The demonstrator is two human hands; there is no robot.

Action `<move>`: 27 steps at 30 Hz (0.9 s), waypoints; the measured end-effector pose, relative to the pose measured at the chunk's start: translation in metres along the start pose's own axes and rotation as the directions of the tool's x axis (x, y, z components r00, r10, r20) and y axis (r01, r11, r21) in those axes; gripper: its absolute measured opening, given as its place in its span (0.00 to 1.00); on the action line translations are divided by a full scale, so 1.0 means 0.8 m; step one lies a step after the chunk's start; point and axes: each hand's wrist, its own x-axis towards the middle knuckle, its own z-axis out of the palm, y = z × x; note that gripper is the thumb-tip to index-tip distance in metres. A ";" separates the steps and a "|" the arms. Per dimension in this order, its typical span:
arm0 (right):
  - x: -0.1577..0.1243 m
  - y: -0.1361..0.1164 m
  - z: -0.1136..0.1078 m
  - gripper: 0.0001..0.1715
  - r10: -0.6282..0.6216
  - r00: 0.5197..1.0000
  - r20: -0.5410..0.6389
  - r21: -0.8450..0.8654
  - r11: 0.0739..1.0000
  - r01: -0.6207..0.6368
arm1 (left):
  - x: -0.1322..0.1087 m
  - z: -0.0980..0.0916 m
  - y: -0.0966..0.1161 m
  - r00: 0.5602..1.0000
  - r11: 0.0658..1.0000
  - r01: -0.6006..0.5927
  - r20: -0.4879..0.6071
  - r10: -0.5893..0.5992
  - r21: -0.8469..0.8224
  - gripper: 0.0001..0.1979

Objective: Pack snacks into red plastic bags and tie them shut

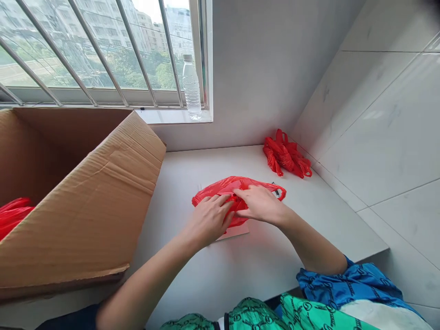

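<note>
A red plastic carrier bag (pixel 237 188) lies flat and crumpled on the white counter (pixel 206 275). My left hand (pixel 209 219) and my right hand (pixel 259 204) both rest on its middle, with their fingers meeting and gathering the thin plastic. One bag handle loops out to the right of my right hand. Under the bag, a pale sheet of paper or card (pixel 233 233) shows at the front edge. A small dark pen-like object (pixel 275 189) lies partly hidden behind the handle.
A bunch of tied red bags (pixel 286 156) sits in the far corner against the tiled wall (pixel 371 119). At left, a large open cardboard box (pixel 79 192) holds red plastic (pixel 12 216). A water bottle (pixel 191 87) stands on the barred window's sill.
</note>
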 end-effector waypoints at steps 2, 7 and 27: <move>0.005 -0.003 -0.002 0.23 0.114 0.992 0.055 -0.058 0.992 -0.111 | 0.004 0.014 -0.002 0.990 0.997 0.057 0.128 -0.064 0.058 0.21; 0.014 0.015 0.031 0.20 0.372 0.922 0.105 -0.193 0.917 -0.348 | -0.002 0.033 -0.009 0.948 0.949 0.223 0.178 -0.265 0.225 0.22; 0.012 0.046 0.059 0.09 0.115 0.988 -0.105 0.082 0.991 -0.107 | 0.012 0.044 -0.021 0.991 0.981 0.132 0.011 -0.135 0.142 0.11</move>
